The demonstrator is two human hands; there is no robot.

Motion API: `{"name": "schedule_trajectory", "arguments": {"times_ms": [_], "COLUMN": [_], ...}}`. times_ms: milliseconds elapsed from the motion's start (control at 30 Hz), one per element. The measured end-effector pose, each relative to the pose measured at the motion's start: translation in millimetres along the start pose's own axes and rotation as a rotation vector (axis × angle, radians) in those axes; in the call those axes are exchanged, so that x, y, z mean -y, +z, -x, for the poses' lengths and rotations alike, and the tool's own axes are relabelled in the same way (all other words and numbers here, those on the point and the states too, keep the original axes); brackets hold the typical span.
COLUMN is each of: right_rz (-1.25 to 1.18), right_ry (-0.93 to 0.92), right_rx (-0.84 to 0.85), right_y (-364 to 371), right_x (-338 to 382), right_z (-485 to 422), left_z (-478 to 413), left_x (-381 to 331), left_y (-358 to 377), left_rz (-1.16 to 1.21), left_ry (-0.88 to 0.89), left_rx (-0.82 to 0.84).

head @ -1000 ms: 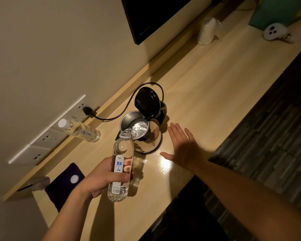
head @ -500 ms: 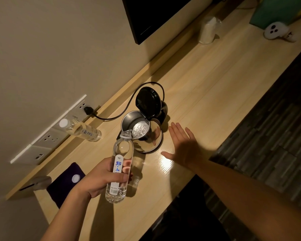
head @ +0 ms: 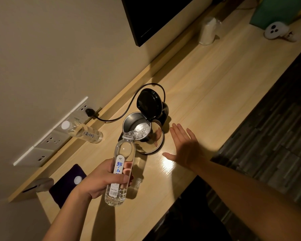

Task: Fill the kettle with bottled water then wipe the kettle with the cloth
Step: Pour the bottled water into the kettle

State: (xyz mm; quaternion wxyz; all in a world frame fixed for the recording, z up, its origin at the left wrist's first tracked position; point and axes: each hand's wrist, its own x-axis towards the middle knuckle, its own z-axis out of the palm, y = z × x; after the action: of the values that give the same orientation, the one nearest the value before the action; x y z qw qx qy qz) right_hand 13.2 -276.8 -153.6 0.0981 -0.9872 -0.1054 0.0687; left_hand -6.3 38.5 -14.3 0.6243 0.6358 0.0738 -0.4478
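Note:
A steel kettle [head: 153, 136] stands on the wooden counter with its black lid [head: 149, 103] flipped up. My left hand [head: 101, 180] grips a clear water bottle [head: 120, 171] with a white and blue label, tilted so its open neck sits over the kettle's rim; water runs into the kettle. My right hand [head: 184, 146] lies flat with fingers spread on the counter just right of the kettle, not touching it. A dark purple cloth [head: 64, 185] lies on the counter to the left, with a white bottle cap [head: 77, 180] on it.
A second, capped bottle [head: 83, 132] stands by the wall sockets [head: 50, 136]; the kettle's black cord [head: 129, 108] runs to a plug there. A wrapped cup stack [head: 208, 31], a white round gadget [head: 274, 30] and a dark screen [head: 155, 16] are farther along. The counter's front edge [head: 189, 185] runs diagonally.
The bottle's base has risen a little as it tilts further over the kettle, and there is less water in it. My right hand stays in place.

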Motion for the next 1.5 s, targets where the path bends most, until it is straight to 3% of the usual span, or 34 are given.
{"name": "schedule_trajectory", "arguments": {"times_ms": [1500], "right_rz": [-0.010], "right_ry": [-0.026], "right_rx": [-0.031], "right_y": [-2.7], "right_x": [-0.7], "right_z": [4.9], "left_z": [6.4], "left_x": [-8.8], "left_y": [4.9], "left_rz": [0.105], "left_ry": [0.032], "left_rx": [0.133]}}
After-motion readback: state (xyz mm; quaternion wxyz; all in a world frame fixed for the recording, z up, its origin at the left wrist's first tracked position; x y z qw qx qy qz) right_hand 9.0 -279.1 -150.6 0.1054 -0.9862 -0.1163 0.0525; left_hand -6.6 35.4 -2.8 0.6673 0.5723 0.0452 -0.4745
